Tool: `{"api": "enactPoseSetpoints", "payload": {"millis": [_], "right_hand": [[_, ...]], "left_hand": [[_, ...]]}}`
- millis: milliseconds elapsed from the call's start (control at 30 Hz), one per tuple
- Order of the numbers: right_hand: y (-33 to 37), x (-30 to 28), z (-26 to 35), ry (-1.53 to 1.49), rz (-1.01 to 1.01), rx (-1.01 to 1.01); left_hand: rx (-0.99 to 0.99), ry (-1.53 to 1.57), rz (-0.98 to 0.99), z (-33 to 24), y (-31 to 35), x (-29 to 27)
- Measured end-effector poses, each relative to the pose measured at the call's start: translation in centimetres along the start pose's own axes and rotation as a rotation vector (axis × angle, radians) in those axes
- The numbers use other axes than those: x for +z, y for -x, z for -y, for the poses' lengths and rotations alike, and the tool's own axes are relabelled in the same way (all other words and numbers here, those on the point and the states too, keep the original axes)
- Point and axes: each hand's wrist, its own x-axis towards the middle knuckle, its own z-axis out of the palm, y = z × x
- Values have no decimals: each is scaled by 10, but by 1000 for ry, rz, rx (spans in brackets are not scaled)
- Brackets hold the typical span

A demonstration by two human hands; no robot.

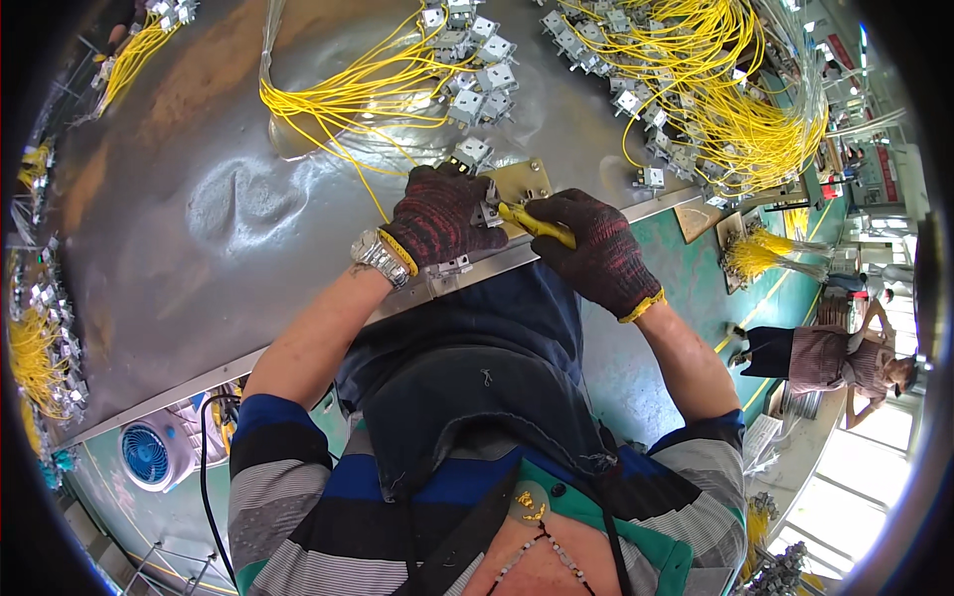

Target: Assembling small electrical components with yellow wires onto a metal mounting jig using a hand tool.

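Observation:
My left hand, in a dark red-and-black knit glove, is closed at the table's front edge. It grips a small grey metal housing, partly hidden by the fingers. My right hand, gloved alike, is wrapped round a yellow-handled tool that looks like pliers. The tool's tip meets the housing beside my left fingertips. Behind both hands lies a brass-coloured fixture plate with small posts. Another grey housing sits just beyond my left hand, and a metal bracket is below it at the edge.
A bundle of yellow wires with grey housings spreads over the dented metal table. A larger wire heap lies at the far right. A blue-and-white fan stands below left. Another person stands off to the right.

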Motion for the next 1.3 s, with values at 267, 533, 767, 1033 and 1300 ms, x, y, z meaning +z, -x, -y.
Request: {"api": "enactPoseSetpoints", "payload": {"millis": [267, 533, 767, 1033, 1300], "right_hand": [[3, 12, 1, 20, -65, 16], [15, 16, -18, -629, -18, 236], [68, 81, -80, -1452, 256, 455], [78, 136, -70, -2151, 349, 650], [67, 105, -56, -1677, 218, 550]], "left_hand": [[-14, 12, 11, 0, -1, -4], [86, -14, -117, 9, 6, 1], [186, 178, -324, 13, 3, 14], [250, 247, -460, 20, 4, 23], [234, 204, -490, 7, 1, 18]]}}
